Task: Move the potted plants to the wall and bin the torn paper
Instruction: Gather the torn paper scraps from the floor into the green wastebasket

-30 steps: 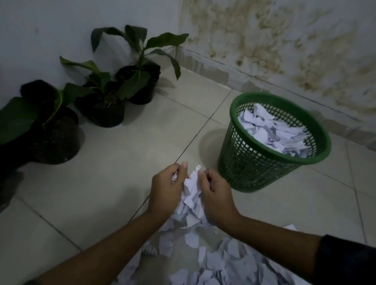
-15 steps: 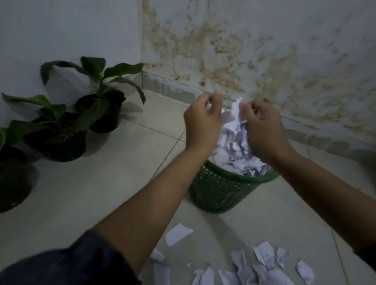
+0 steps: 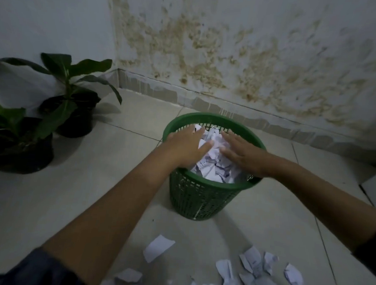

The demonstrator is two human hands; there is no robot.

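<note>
- Cut off at the left edge of the frame: the nearer potted plant (image 3: 19, 143), its black pot dark and hard to separate from the shadow around it; only part of its leaves visible.
- Fully in view behind it, at middle left: a second potted plant (image 3: 74, 107) in a round black pot, broad glossy green leaves on one upright stem, standing close to the pale wall (image 3: 48, 24) near the corner.
- Centre of the frame: a green plastic wastebasket (image 3: 202, 199), round, tapering downward, with lattice sides and a smooth solid rim; near rim partly hidden by both wrists.
- Inside the basket: torn paper (image 3: 214, 165), white, crumpled, with faint print too small to read, heaped nearly to the rim.
- Left hand (image 3: 187, 146) flat over the left side of the heap, fingers straight and spread, gripping nothing; contact with the paper underneath hidden by the palm.
- Right hand (image 3: 244, 155) the same on the right side, fingers extended, palm down, holding nothing.
- Dark sleeves (image 3: 26, 271) blurred and cropped at the lower left and right edges.
- Along the bottom edge, centre to right: loose paper scraps (image 3: 252, 268) on the pale glossy floor tiles (image 3: 61, 201), irregular torn shapes, several cut off by the frame.
- Upper right: back wall (image 3: 251, 48) blotched with brown stains, a tiled skirting strip at its foot.
</note>
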